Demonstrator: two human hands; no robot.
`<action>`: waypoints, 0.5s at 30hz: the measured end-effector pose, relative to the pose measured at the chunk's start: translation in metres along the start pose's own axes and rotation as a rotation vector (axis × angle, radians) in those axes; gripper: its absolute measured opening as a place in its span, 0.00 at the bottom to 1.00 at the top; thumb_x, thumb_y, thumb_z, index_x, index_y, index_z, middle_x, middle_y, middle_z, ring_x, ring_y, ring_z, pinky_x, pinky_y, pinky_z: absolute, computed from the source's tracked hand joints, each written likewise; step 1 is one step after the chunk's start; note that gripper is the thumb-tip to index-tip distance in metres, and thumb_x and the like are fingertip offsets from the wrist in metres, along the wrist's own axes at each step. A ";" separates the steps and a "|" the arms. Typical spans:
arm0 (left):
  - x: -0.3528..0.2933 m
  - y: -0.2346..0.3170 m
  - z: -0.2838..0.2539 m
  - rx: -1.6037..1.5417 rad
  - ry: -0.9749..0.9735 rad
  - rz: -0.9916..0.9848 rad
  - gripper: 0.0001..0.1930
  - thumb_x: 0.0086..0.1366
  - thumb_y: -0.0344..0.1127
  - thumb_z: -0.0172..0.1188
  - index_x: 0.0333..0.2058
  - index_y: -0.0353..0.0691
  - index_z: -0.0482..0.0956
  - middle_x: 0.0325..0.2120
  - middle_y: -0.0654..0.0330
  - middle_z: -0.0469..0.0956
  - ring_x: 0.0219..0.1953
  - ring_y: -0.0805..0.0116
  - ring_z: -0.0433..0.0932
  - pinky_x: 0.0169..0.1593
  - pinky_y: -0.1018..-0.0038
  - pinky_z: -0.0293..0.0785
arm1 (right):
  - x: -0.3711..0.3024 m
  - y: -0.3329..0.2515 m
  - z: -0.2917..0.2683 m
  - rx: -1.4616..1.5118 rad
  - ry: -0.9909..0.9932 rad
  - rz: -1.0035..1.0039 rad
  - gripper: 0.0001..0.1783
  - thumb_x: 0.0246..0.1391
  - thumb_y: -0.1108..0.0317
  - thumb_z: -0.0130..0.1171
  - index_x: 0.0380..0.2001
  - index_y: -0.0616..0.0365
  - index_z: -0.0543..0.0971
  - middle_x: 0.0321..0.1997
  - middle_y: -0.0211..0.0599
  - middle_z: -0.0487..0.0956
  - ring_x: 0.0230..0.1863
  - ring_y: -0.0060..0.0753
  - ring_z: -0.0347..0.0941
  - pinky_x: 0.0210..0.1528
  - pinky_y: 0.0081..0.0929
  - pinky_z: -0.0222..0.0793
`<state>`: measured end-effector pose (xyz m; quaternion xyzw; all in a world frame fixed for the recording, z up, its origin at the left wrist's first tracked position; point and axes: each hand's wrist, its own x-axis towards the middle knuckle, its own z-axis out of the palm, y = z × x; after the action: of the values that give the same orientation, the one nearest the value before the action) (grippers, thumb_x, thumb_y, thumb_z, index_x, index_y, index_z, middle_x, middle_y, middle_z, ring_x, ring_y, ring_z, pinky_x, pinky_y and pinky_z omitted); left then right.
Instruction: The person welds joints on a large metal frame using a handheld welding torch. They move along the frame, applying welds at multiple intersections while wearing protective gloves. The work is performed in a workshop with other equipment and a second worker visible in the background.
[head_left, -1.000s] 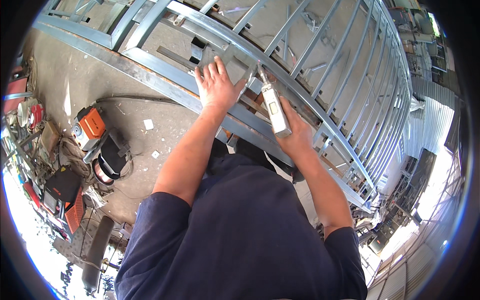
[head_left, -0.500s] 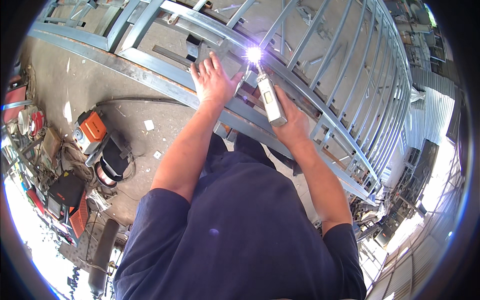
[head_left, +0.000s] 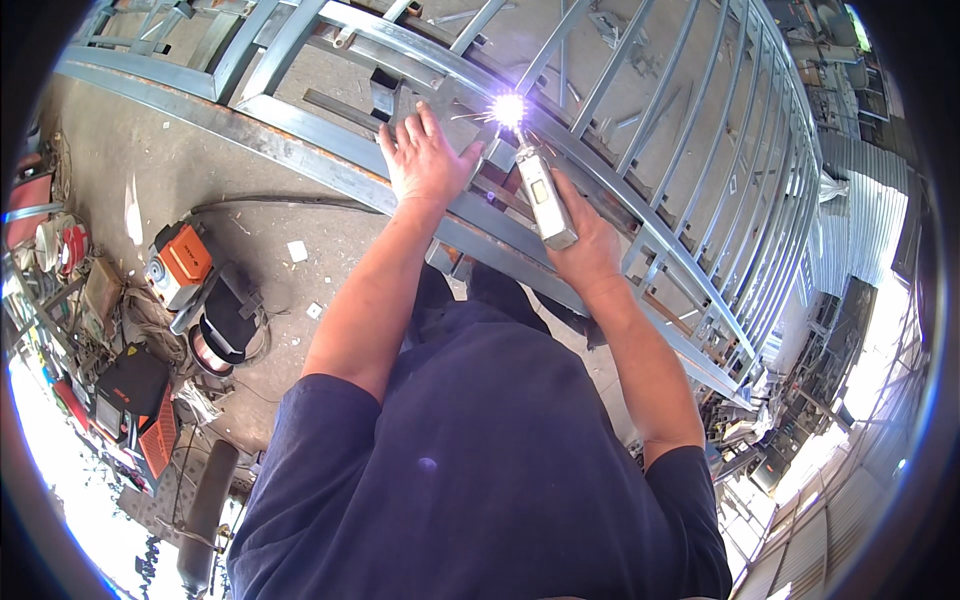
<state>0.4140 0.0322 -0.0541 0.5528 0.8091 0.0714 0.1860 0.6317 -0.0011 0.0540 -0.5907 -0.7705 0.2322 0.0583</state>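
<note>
Silver welding gun (head_left: 546, 197), gripped by right hand (head_left: 588, 242): probably rigid, weighty; hold boxy body (head_left: 554, 220), away from arc (head_left: 508, 110). Left hand (head_left: 425, 165) splayed over steel frame (head_left: 312, 134), contact unclear.

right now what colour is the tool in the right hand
The tool is pale silver-grey, with its body showing best in the head view.

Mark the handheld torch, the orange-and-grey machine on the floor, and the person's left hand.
Handheld torch (head_left: 547, 207): head view, middle of its pale casing.
Orange-and-grey machine (head_left: 185, 256): head view, its orange casing.
Left hand (head_left: 427, 168): head view, back of the hand.
</note>
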 end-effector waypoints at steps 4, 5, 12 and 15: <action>-0.001 0.000 0.002 0.003 0.030 0.010 0.58 0.60 0.73 0.59 0.72 0.28 0.52 0.64 0.43 0.67 0.70 0.52 0.63 0.76 0.48 0.39 | -0.001 0.003 -0.002 -0.014 -0.015 0.011 0.41 0.51 0.68 0.69 0.69 0.39 0.68 0.57 0.45 0.82 0.54 0.53 0.80 0.54 0.42 0.79; 0.000 0.001 0.002 0.005 0.014 0.004 0.58 0.61 0.72 0.59 0.72 0.29 0.52 0.64 0.43 0.66 0.71 0.52 0.62 0.77 0.48 0.38 | -0.001 0.004 -0.003 -0.018 -0.015 0.011 0.41 0.51 0.68 0.69 0.69 0.39 0.68 0.57 0.45 0.82 0.54 0.54 0.80 0.54 0.42 0.79; -0.013 -0.030 -0.009 -0.108 0.300 -0.081 0.52 0.61 0.62 0.65 0.73 0.39 0.52 0.69 0.39 0.57 0.73 0.44 0.55 0.75 0.48 0.47 | -0.014 -0.006 -0.051 0.252 -0.169 0.137 0.42 0.53 0.66 0.68 0.72 0.45 0.67 0.60 0.49 0.81 0.62 0.45 0.78 0.63 0.36 0.71; -0.023 -0.079 -0.008 -0.166 0.520 -0.301 0.51 0.60 0.57 0.68 0.71 0.31 0.54 0.67 0.35 0.59 0.71 0.36 0.58 0.71 0.44 0.56 | -0.020 0.003 -0.082 0.322 -0.219 0.162 0.42 0.52 0.64 0.69 0.71 0.41 0.68 0.56 0.46 0.83 0.57 0.44 0.81 0.61 0.34 0.72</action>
<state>0.3495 -0.0185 -0.0672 0.3729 0.8937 0.2480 0.0256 0.6703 0.0044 0.1285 -0.6050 -0.6754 0.4188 0.0490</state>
